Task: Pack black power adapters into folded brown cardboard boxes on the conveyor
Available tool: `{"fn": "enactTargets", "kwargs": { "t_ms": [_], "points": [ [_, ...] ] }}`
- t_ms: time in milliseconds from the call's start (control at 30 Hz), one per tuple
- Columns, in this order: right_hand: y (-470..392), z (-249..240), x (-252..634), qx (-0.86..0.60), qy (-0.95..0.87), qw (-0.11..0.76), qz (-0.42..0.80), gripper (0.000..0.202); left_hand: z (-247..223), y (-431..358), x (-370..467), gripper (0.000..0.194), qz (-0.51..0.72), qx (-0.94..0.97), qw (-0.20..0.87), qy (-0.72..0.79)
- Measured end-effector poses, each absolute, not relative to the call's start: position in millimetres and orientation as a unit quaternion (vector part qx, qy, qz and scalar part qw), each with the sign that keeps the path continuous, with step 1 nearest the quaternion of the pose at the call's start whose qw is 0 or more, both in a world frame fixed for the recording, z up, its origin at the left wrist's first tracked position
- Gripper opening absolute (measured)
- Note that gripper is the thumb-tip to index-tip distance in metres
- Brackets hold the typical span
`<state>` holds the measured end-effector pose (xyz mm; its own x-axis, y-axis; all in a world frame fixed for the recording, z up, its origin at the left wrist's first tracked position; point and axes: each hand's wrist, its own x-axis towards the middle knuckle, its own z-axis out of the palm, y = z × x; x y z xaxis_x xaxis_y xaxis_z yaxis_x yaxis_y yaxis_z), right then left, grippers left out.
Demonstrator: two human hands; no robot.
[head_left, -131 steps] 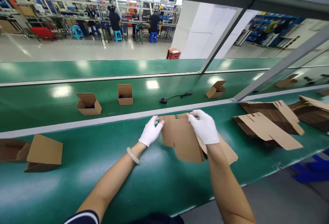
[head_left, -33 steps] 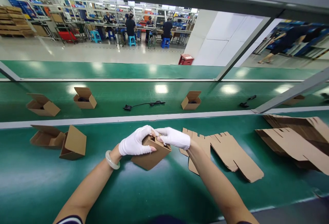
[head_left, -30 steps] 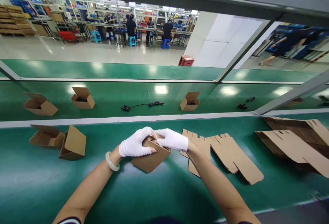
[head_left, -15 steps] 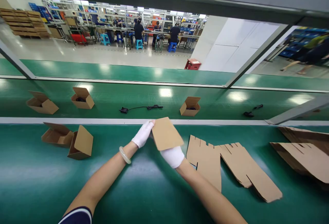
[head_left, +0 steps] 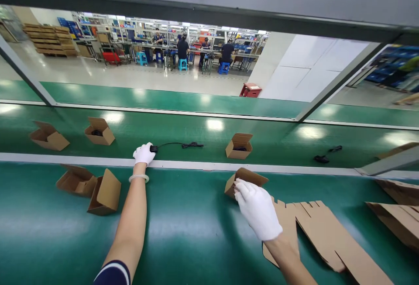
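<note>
My left hand, in a white glove, reaches over the white rail and closes on a black power adapter. The adapter's thin cord runs right to a bundled cable on the green belt. My right hand, also gloved, grips the near side of a small open cardboard box, its fingers curled at the rim. The lid of that box stands up at the back; its inside is mostly hidden by the hand. Flat cardboard blanks lie under and beside my right forearm.
Two open boxes stand at the left on the near surface. Along the far belt are open boxes with dark cables, another filled box, and a second adapter. A white rail divides the surfaces. More cardboard lies right.
Both hands were together on the box. My left hand has let go, moved left and taken hold of the adapter. My right hand has moved right with the box and lowered it.
</note>
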<state>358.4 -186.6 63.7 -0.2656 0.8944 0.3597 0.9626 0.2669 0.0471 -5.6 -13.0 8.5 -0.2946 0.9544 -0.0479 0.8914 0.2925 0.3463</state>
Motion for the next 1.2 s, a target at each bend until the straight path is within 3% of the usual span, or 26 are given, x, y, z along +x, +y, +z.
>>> {"fn": "enactTargets", "kwargs": {
  "t_ms": [100,233,400,533,600,700,900,967,1100,1200],
  "points": [
    [-196.3,64.6,339.7,-0.505,-0.813,0.266,-0.117,0.024,10.8,-16.1,-11.7,0.036,0.113,0.593,0.124,0.788],
    [-192.3,61.0,309.6,-0.455,-0.844,0.279,-0.052,0.02,26.3,-21.3,-17.1,0.034,0.155,0.618,0.14,0.758],
    [-157.2,55.7,276.6,-0.506,-0.818,0.275,0.003,0.028,69.3,-39.3,-1.7,0.04,0.406,0.636,0.226,0.616],
    [-130.8,55.5,247.9,-0.546,-0.791,0.261,0.088,0.056,104.2,-65.2,36.5,0.054,0.643,0.561,0.324,0.409],
    [-124.6,56.3,232.9,-0.552,-0.781,0.254,0.148,0.07,115.7,-78.6,58.0,0.054,0.699,0.512,0.393,0.309],
    [-126.9,55.4,211.8,-0.55,-0.749,0.267,0.256,0.074,124.1,-94.1,82.8,0.047,0.716,0.457,0.467,0.245],
    [-154.5,50.5,197.1,-0.454,-0.666,0.363,0.469,0.025,126.3,-104.9,98.0,0.04,0.72,0.397,0.52,0.231],
    [-160.1,58.6,209.9,-0.462,-0.618,0.43,0.469,0.018,127.3,-106.7,99.1,0.037,0.714,0.405,0.519,0.237],
    [-160.9,94.4,253.3,-0.504,-0.528,0.566,0.383,0.027,127.9,-116.2,112.4,0.037,0.619,0.465,0.57,0.276],
    [-160.0,120.1,280.5,-0.517,-0.518,0.595,0.333,0.031,122.9,-127.7,134.6,0.04,0.521,0.518,0.604,0.308]
  ]
}}
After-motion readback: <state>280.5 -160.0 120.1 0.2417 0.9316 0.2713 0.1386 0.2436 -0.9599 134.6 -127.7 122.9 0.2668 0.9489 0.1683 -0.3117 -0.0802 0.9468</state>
